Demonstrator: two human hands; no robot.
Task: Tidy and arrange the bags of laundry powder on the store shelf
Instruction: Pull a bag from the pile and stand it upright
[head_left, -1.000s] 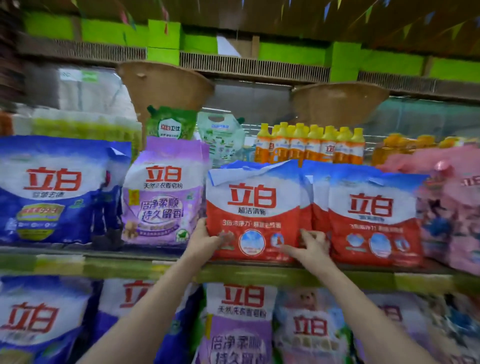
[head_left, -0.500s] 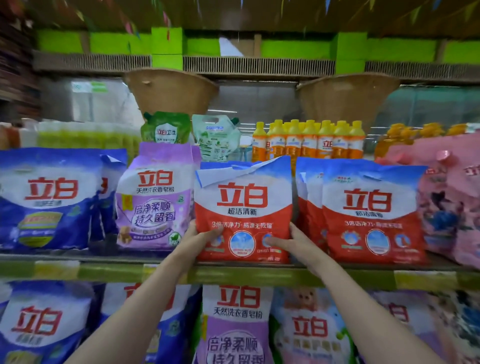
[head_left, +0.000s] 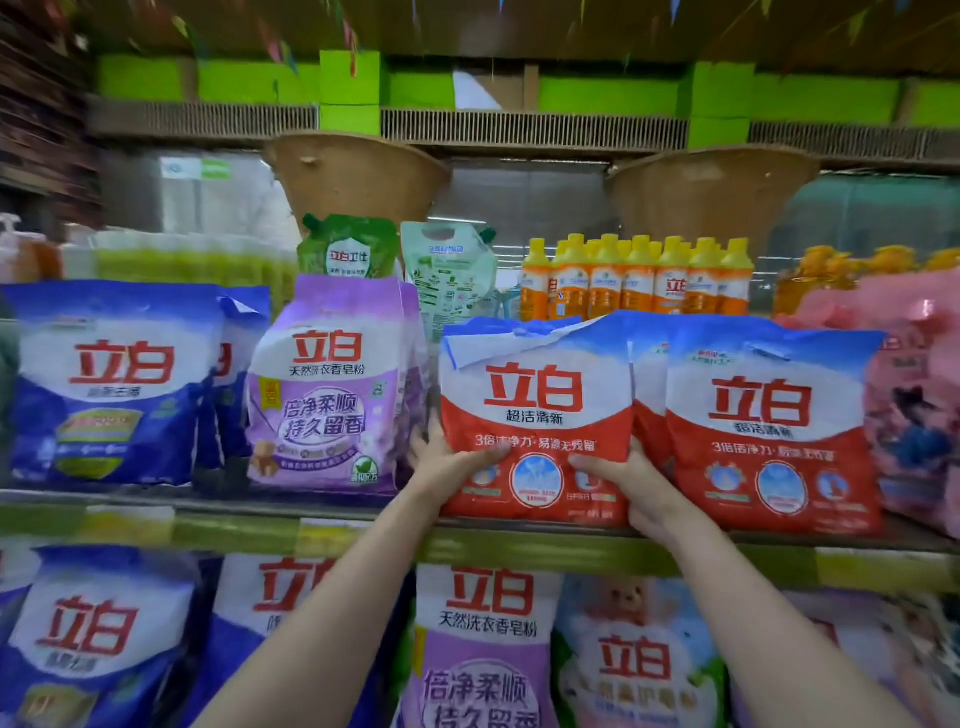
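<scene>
Laundry powder bags filled the store shelf (head_left: 311, 530) in the single head-camera view, and we held one of them, a red-and-white bag (head_left: 535, 415), with both hands. It stood upright on the middle shelf, just left of a matching red bag (head_left: 769, 426) whose edge it touched or slightly overlapped; we could not tell which. Its top left corner was creased and folded over.

Our left hand (head_left: 449, 462) gripped the bag's lower left edge, thumb lying across the front and the fingers wrapped behind it. Our right hand (head_left: 631, 486) gripped the lower right edge the same way, thumb on the front, fingers hidden behind. Both bare forearms rose from the bottom of the frame.

To the left of the held bag, with a narrow gap between them, stood a purple bag (head_left: 324, 395), and further left a blue bag (head_left: 111, 384) with another partly hidden behind it. Pink bags (head_left: 919, 374) crowded the right end, blurred. Behind the row we saw a green refill pouch (head_left: 348, 247), a pale pouch (head_left: 449, 278) and a cluster of orange bottles with yellow caps (head_left: 639, 283). Two woven baskets (head_left: 358, 171) sat above these. On the shelf below, more blue, purple and pink bags stood in a row.
</scene>
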